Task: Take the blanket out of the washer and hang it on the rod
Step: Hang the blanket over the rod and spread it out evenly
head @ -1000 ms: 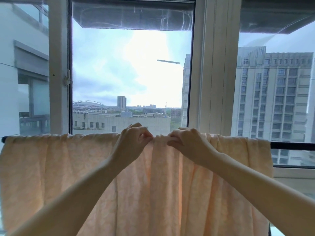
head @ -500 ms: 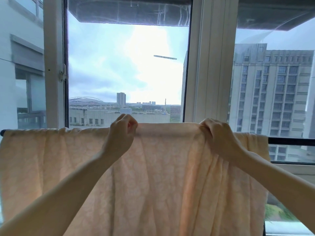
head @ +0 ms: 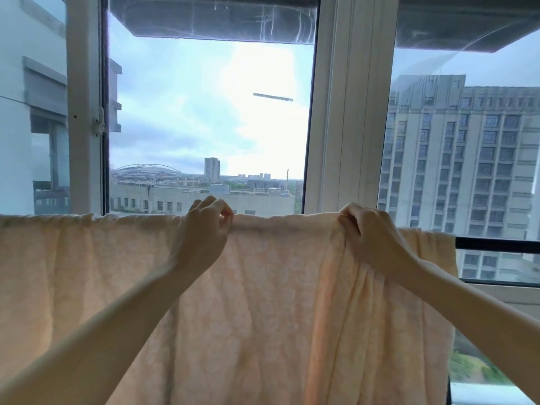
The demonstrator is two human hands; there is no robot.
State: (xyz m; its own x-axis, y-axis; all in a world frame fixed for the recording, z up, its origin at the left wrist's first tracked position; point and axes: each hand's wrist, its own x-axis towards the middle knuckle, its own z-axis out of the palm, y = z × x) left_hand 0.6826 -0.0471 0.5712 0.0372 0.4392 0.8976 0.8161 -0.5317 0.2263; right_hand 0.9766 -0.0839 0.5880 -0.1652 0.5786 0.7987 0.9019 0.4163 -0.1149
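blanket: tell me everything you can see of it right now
The blanket is pale peach, soft-looking fabric with a faint tone-on-tone pattern, lit from behind by the window. It hangs draped over the dark rod, spread wide, falling in vertical folds that bunch most at the right. The left hand pinches its top edge near the middle; the right hand grips a gathered bunch further right. Its left and bottom edges run out of view.

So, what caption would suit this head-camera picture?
Left hand and right hand grip a peach blanket draped over a black rod.
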